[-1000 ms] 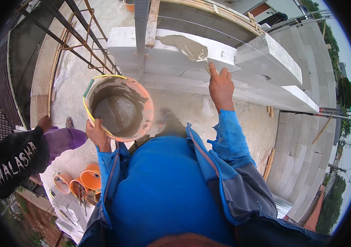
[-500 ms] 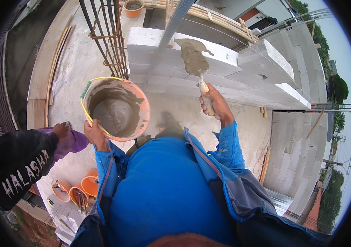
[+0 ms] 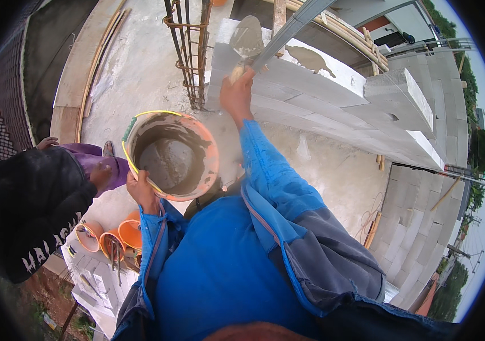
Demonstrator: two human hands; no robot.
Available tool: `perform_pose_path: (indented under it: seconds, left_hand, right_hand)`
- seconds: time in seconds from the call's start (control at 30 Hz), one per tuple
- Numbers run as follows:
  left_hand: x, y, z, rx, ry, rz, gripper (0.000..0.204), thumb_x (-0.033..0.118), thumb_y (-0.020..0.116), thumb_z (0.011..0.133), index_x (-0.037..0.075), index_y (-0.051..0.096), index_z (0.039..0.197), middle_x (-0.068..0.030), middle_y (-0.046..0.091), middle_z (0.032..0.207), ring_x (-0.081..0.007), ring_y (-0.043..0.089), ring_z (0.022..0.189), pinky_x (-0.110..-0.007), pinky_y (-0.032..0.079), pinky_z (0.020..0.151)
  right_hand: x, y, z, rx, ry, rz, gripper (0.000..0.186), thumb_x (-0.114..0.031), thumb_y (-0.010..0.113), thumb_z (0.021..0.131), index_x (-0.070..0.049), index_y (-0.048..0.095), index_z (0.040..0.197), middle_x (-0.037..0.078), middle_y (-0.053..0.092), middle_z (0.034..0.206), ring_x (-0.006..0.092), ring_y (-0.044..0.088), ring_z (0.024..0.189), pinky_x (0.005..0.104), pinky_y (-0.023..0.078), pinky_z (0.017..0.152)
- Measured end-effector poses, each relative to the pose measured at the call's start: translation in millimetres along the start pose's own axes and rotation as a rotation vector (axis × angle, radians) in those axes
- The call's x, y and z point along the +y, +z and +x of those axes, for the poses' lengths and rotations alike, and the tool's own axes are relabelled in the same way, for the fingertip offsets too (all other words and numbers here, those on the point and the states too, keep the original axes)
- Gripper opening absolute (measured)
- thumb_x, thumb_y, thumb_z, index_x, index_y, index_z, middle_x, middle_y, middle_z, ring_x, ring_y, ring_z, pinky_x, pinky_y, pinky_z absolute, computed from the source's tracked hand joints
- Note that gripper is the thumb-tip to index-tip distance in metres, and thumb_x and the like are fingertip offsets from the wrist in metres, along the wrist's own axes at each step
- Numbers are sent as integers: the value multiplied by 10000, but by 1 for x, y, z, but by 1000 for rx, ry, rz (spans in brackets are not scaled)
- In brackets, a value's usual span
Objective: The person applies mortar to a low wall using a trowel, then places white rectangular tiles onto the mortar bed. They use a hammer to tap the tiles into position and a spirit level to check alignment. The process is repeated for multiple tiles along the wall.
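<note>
My left hand (image 3: 143,190) is closed on the rim and yellow handle of an orange bucket (image 3: 210,159), which holds grey wet mortar (image 3: 168,159). My right hand (image 3: 235,94) grips a pointed trowel (image 3: 246,35) by its pale handle, its grey-smeared blade over the left end of a white block wall (image 3: 311,91), beside an upright metal profile (image 3: 299,31). A patch of mortar (image 3: 311,58) lies on the wall's top to the right of the blade. The fingertips of my right hand are partly hidden.
A rebar cage (image 3: 188,57) stands beyond the bucket. At left a co-worker in black top (image 3: 32,204) and purple trousers is close by. Lower left are several orange buckets (image 3: 130,230) and white blocks (image 3: 100,284). Bamboo poles (image 3: 336,25) lie behind the wall; more block walling (image 3: 413,221) rises at right.
My right hand has swung up and leftward with the trowel, from the mortar patch to the wall's left end. The view has shifted, and the co-worker's hands have moved.
</note>
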State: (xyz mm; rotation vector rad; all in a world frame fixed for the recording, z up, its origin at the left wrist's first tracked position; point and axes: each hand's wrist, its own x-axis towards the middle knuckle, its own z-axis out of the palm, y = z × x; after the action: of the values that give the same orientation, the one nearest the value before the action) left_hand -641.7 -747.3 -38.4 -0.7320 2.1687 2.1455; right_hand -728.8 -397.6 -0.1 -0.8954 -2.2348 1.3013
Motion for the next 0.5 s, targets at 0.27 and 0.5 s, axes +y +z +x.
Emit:
perform_pose_path:
  seconds: [0.27,0.5]
  left_hand:
    - [-10,-11,17,30,-25,97,89,31,634,848,14,652,934,-10,604,829,-106,544,723,-268,443,677]
    - [-38,10,30,29,4,-5,90,36,633,862,12,652,946,-11,616,844,-108,567,742,-268,461,689]
  right_hand:
    - [43,-27,-66,-140,-47,-46,562,-161,609,1037,40,315,1470,351,554,1253,498,660,1041,574,521,933]
    - [-37,-77,46,-377,481,1027,381,-369,472,1089,-97,536,1348,83,613,938,165,570,651,311,510,535]
